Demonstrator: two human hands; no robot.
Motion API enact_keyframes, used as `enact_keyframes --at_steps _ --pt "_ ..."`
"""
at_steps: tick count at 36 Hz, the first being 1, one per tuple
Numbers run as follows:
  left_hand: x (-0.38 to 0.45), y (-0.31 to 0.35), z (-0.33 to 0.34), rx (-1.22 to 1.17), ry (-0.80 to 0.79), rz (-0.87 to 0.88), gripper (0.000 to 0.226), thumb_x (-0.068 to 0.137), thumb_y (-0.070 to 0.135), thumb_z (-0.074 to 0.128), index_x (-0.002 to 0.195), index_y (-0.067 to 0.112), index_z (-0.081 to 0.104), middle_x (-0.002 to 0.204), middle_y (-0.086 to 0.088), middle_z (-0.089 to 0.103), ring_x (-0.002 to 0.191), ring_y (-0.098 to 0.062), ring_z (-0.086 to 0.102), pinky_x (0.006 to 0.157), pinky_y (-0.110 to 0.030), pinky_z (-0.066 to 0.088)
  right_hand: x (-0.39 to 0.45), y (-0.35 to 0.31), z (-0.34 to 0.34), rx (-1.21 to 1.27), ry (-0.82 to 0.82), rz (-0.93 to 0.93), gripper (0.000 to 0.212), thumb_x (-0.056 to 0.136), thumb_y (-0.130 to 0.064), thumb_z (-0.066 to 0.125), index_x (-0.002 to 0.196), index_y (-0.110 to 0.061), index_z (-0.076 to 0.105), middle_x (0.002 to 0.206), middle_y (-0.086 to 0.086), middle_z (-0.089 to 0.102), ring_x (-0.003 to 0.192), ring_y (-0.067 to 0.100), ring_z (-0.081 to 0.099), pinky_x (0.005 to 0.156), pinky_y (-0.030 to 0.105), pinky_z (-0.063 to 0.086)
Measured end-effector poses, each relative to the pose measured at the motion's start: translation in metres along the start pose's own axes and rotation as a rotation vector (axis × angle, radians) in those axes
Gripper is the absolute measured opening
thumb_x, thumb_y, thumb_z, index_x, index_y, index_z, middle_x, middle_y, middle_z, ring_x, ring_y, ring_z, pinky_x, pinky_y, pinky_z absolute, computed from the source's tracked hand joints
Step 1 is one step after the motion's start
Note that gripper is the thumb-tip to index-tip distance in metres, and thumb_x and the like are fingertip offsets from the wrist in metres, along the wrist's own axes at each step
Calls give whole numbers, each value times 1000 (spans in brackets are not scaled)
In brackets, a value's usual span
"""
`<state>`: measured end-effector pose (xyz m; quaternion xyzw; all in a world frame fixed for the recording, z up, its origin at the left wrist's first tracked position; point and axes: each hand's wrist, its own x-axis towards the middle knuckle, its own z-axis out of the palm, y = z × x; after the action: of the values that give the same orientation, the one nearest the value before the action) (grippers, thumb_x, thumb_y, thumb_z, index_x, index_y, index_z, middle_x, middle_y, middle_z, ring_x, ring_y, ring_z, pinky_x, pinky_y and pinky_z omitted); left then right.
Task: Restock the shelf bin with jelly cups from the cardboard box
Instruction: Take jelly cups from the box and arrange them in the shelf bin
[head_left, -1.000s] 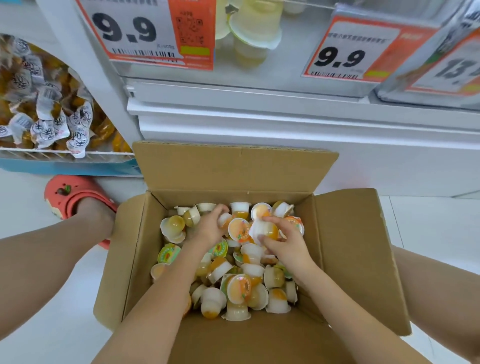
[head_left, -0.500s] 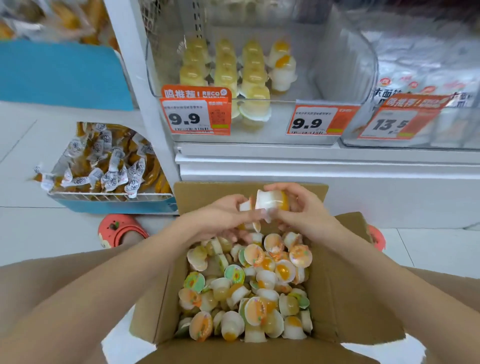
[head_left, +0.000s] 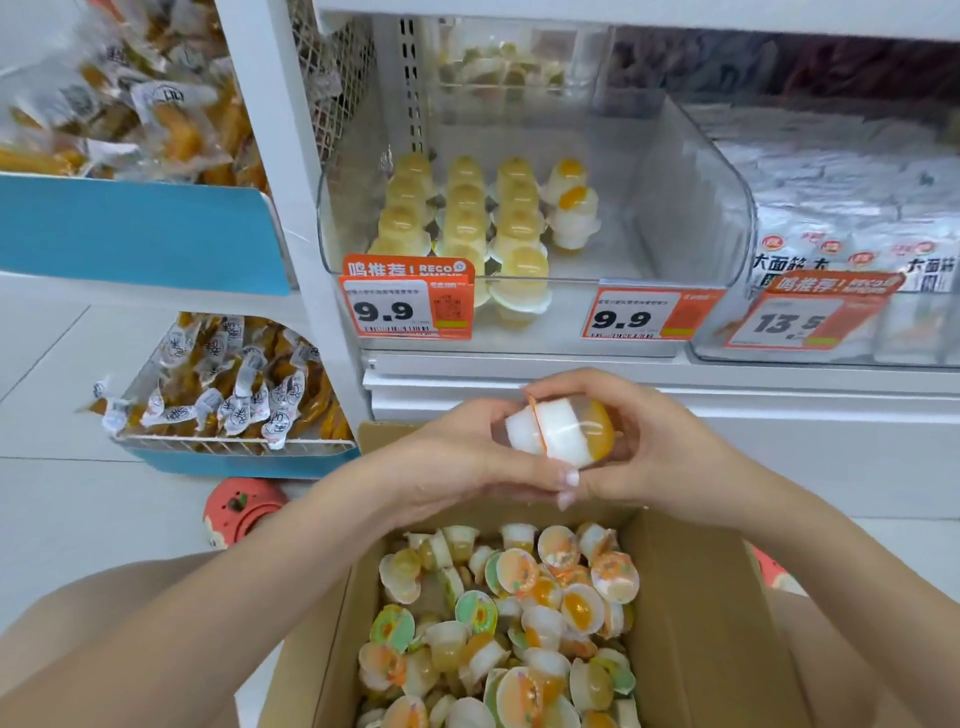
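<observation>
Hands: two, left hand (head_left: 457, 462) and right hand (head_left: 670, 457)
Jelly cups held: two (head_left: 558, 434)
Jelly cups in shelf bin (head_left: 691, 208): about fifteen, four rows
Jelly cups in cardboard box (head_left: 696, 623): dozens, uncounted
Price tags: three (head_left: 408, 301)

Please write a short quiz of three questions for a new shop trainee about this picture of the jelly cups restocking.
1. True or false: both hands hold jelly cups above the cardboard box.
2. In the clear shelf bin, which side has free space? A) the left side B) the right side
3. Fill in: the price tag at the bin's left front shows ____.

Key
1. True. The left hand and the right hand together grip the held jelly cups, which lie sideways.
2. B. The stocked cups stand in rows on the left side.
3. 9.9
</observation>
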<state>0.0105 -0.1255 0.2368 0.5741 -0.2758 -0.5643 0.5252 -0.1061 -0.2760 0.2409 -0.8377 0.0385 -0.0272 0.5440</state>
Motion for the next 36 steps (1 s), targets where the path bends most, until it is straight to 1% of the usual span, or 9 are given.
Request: enact_keyframes --at_steps 4,8,13,16,19,24,27,32,36 --pt "4 -1 -3 44 8 -12 30 74 -5 71 100 8 63 88 -5 69 82 -12 67 81 -27 56 6 2 0 -203 -5 -28 66 58 -44 80 119 -36 56 118 -21 59 112 7 57 89 31 52" --pt "5 6 -8 21 -30 -59 28 73 0 75 98 6 64 84 -4 69 74 -11 67 76 -25 57 8 -3 0 -200 22 -58 59 63 -39 80 116 -32 58 114 -20 62 107 7 59 86 27 52" --pt "3 17 -18 65 -45 -23 62 57 30 78 115 17 60 108 2 69 100 -14 66 85 -37 56 12 -17 -8 -131 166 -33 58 57 -27 88 110 -29 64 100 -13 67 88 7 64 76 27 54" --pt "-2 26 -25 274 80 35 66 58 39 84 116 37 54 124 12 59 104 -8 65 86 -34 55 19 -35 -32 -180 406 -37 58 56 -38 87 109 -30 65 92 -16 67 79 2 62 71 18 50" --pt "-2 29 -33 466 305 73 56 65 35 83 115 28 58 117 9 61 94 -8 67 86 -29 54 38 -60 -67 -431 605 -19 58 59 -46 82 111 -32 62 96 -21 62 86 2 56 75 18 46" --pt "10 29 -51 512 504 24 43 71 20 81 109 21 60 102 6 64 80 -7 60 66 -21 50 112 -70 -111 -968 387 213 65 63 -45 82 120 -18 63 113 5 63 103 25 56 78 30 40" --pt "18 30 -57 592 561 21 45 71 17 81 109 20 58 103 3 62 79 -5 56 61 -20 47 154 -35 -119 -1043 220 371 66 62 -43 84 115 -8 65 106 13 66 89 27 56 73 29 43" --pt "37 17 -68 687 587 27 40 68 19 83 101 22 61 105 4 63 96 -9 60 86 -25 50 179 12 -118 -1015 134 382 52 65 -39 80 108 -15 64 100 6 66 83 22 55 70 26 39" --pt "46 14 -73 683 554 26 39 67 18 83 103 17 66 104 2 65 96 -9 62 91 -28 50 180 20 -115 -969 192 312 56 63 -39 81 111 -20 59 99 -1 62 88 21 55 72 25 37"
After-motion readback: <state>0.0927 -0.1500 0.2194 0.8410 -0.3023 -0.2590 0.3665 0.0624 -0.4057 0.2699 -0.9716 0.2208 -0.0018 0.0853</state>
